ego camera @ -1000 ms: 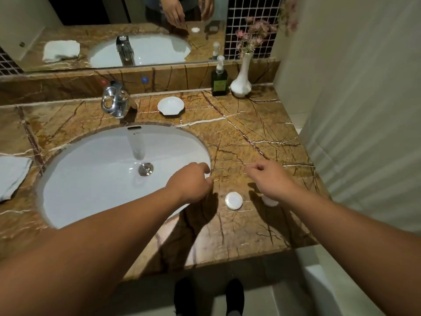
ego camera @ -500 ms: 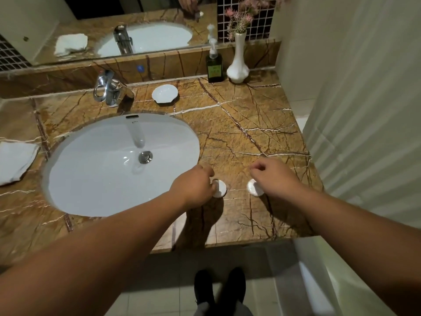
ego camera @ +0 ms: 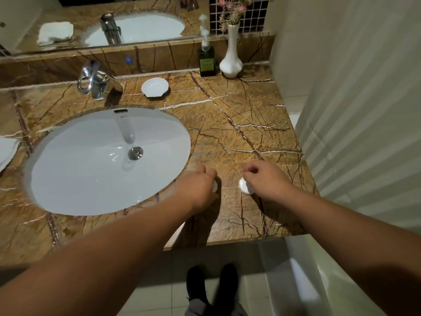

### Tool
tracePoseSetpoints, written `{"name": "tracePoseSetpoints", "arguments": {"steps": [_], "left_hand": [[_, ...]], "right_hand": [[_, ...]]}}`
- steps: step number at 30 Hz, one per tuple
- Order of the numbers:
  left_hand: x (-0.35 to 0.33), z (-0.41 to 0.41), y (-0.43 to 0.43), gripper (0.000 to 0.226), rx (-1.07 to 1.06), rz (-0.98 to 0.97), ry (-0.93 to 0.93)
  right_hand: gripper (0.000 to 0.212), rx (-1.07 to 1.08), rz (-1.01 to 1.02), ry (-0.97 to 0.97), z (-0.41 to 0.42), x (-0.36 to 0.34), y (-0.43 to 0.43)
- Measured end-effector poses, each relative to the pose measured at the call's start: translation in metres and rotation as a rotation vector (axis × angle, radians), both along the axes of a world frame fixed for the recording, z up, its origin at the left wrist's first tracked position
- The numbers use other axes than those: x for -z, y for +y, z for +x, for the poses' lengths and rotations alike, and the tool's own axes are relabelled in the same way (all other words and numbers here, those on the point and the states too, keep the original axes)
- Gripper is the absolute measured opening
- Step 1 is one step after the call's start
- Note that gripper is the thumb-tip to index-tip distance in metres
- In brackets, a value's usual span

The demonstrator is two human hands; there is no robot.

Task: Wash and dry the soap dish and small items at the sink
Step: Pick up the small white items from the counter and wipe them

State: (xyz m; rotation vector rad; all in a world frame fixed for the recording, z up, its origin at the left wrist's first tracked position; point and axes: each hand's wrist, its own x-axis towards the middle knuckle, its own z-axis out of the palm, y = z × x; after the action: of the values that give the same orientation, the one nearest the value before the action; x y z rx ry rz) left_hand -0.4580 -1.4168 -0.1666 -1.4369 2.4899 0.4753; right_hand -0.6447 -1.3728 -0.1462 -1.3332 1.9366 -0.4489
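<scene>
soap dish (ego camera: 155, 87): white, shell-shaped, empty, upper centre, behind the basin
small discs: two, white, round; left one (ego camera: 214, 186), right one (ego camera: 244, 186), lower centre

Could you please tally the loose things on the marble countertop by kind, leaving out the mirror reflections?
Small round white discs: 2 (one under the left hand, one at the right hand)
White shell-shaped soap dish: 1
Dark green pump bottle: 1
White ceramic vase with pink flowers: 1
White folded towel: 1
Total: 6

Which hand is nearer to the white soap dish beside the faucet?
Left. The left hand is below the soap dish, near the basin's rim; the right hand is farther toward the counter's right edge.
</scene>
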Motion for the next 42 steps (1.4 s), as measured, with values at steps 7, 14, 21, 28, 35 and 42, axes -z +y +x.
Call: {"name": "tracePoseSetpoints", "arguments": {"steps": [7,14,21,28,35,42], "left_hand": [[0.0,-0.002,0.0,0.035,0.02,-0.012,-0.012],[-0.012,0.014,-0.009,0.041,-0.059,-0.059,0.078],[-0.015,0.024,-0.005,0.043,-0.077,-0.038,0.068],[-0.016,0.028,0.0,0.041,-0.082,-0.05,0.07],[-0.025,0.032,-0.005,0.045,-0.099,-0.054,0.085],[-0.059,0.046,-0.024,0.046,-0.155,-0.097,0.081]], "right_hand": [[0.013,0.01,-0.005,0.032,-0.003,0.003,0.0],[0.036,-0.096,0.001,0.17,-0.001,0.005,0.002],[0.053,-0.238,-0.018,0.364,0.01,0.021,0.012],[0.044,-0.26,-0.04,0.456,0.012,0.025,0.011],[0.048,-0.259,-0.051,0.391,0.022,0.007,-0.001],[0.048,-0.289,-0.166,0.269,0.05,-0.035,-0.035]]}}
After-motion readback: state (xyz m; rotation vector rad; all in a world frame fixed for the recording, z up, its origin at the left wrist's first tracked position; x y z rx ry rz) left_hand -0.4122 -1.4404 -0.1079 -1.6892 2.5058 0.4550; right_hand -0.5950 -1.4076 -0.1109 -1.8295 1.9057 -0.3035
